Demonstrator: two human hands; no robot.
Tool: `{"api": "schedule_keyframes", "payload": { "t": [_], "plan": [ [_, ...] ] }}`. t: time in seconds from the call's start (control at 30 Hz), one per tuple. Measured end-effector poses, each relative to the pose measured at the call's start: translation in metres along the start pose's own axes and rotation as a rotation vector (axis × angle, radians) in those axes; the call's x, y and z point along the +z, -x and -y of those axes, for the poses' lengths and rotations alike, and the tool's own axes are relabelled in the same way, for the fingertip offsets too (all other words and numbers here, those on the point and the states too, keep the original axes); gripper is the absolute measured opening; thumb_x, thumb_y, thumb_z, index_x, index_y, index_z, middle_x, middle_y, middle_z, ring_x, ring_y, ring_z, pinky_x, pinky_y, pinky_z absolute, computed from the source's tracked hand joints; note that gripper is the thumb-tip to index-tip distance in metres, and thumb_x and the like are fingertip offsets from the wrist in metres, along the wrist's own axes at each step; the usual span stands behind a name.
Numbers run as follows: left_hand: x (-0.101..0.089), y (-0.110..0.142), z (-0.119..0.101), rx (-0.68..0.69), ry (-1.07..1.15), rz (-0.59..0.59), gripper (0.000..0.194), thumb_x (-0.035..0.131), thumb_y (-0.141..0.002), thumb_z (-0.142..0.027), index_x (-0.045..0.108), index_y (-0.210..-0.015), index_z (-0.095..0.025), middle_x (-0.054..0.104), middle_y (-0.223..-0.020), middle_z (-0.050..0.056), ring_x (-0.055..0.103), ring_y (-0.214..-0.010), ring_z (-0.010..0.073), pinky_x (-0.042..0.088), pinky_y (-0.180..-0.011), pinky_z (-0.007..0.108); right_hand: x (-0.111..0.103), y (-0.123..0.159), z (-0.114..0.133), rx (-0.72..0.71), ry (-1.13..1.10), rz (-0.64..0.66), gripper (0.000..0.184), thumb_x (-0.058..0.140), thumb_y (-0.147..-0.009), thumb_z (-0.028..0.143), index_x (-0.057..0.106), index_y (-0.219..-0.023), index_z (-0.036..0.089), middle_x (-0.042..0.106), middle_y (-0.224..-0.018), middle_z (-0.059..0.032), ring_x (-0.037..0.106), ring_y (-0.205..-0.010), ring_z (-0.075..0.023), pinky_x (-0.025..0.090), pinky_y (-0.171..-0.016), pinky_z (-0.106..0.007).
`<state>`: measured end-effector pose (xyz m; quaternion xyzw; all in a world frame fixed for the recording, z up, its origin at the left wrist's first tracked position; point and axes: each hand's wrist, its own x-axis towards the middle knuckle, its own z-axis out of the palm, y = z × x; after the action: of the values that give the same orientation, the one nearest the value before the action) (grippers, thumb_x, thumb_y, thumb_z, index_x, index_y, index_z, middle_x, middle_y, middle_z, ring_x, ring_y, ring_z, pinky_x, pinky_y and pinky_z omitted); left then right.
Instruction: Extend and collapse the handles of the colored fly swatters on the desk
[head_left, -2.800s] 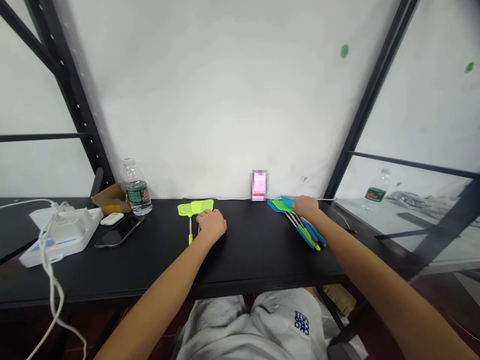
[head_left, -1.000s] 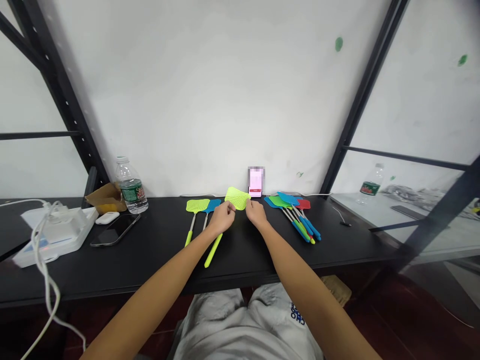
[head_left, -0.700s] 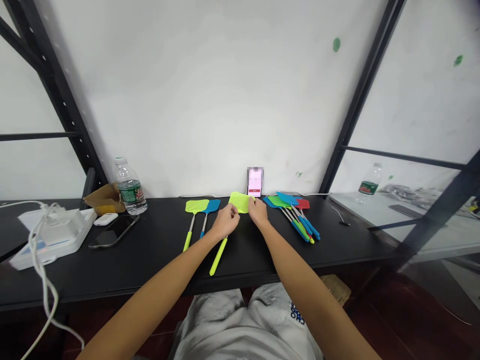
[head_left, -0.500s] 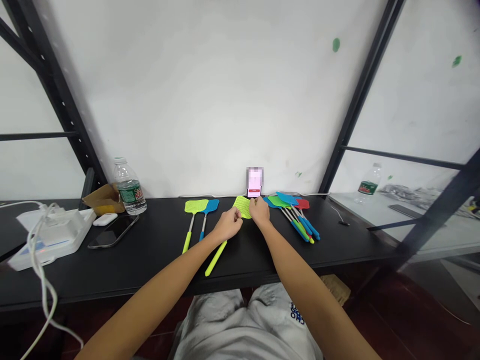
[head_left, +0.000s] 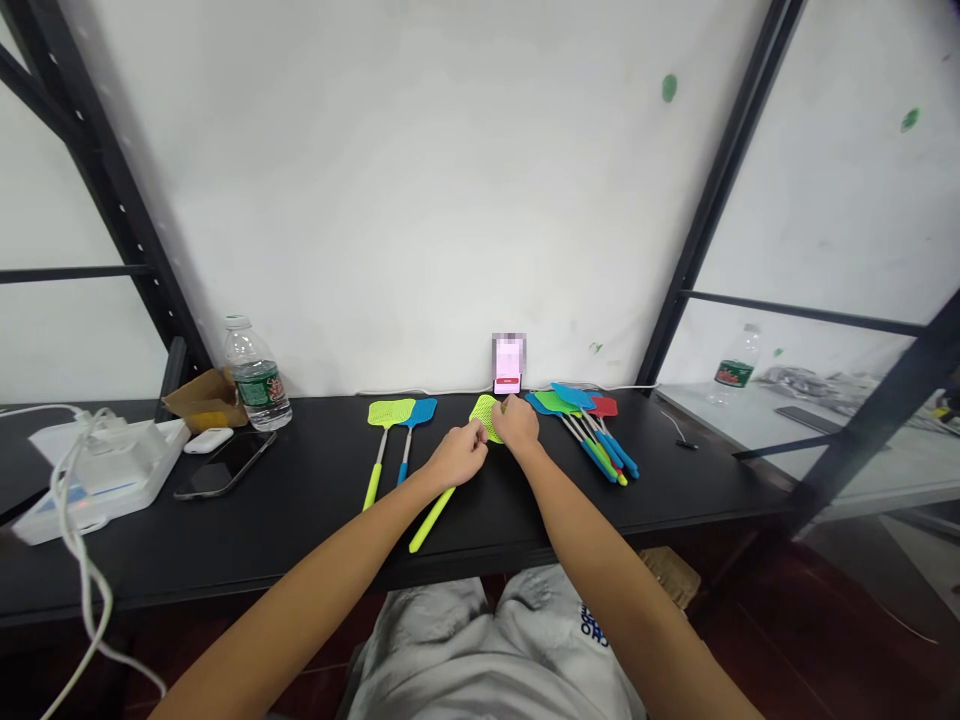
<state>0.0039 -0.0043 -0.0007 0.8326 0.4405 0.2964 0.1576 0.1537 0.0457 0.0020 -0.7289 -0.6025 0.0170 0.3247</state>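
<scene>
Left hand is gripping the lime fly swatter, right hand its one-o'clock mesh head, probably feeling light, bendy; the seven-o'clock handle is likely affording firmer hold.

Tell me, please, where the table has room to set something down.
Bare patches lie between the flat phone and the leftmost swatter, and between the swatter pile and the small black connector. It is crowded around the left hand, right hand and held swatter, and by the power strip.

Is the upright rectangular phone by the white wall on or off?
On: the phone glows pink, with a red bar near its bottom.
</scene>
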Motion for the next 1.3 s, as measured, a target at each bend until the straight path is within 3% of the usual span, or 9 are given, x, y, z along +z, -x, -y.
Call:
{"api": "schedule_keyframes", "payload": {
  "t": [0.23,0.93,1.3],
  "plan": [
    [0.000,0.001,-0.003,0.017,-0.056,0.029,0.018,0.046,-0.079,-0.011,0.055,-0.090,-0.022,0.060,-0.067,-0.002,0.055,-0.063,0.0151,0.030,-0.059,0.025,0.001,-0.004,-0.004,0.096,-0.027,0.099,0.040,0.037,-0.095,0.037,0.069,-0.099,0.014,0.069,-0.103,-0.0181,0.067,-0.096,-0.0281,0.048,-0.081,-0.036],
    [-0.003,0.004,-0.009,0.004,-0.088,0.095,0.018,0.044,-0.083,-0.017,0.055,-0.096,-0.023,0.058,-0.068,-0.003,0.051,-0.060,0.0150,0.028,-0.056,0.025,0.008,-0.016,-0.016,0.132,-0.080,0.102,0.051,0.031,-0.096,0.040,0.072,-0.103,0.010,0.069,-0.108,-0.0212,0.065,-0.104,-0.0310,0.047,-0.088,-0.039],
    [-0.002,0.000,-0.009,0.070,-0.142,0.138,0.023,0.043,-0.082,-0.013,0.063,-0.073,-0.021,0.066,-0.074,0.001,0.056,-0.067,0.0155,0.032,-0.062,0.025,0.011,-0.018,-0.015,0.147,-0.081,0.050,0.053,0.031,-0.096,0.039,0.073,-0.102,0.009,0.070,-0.105,-0.0213,0.066,-0.102,-0.0311,0.048,-0.086,-0.038]
  ]
}}
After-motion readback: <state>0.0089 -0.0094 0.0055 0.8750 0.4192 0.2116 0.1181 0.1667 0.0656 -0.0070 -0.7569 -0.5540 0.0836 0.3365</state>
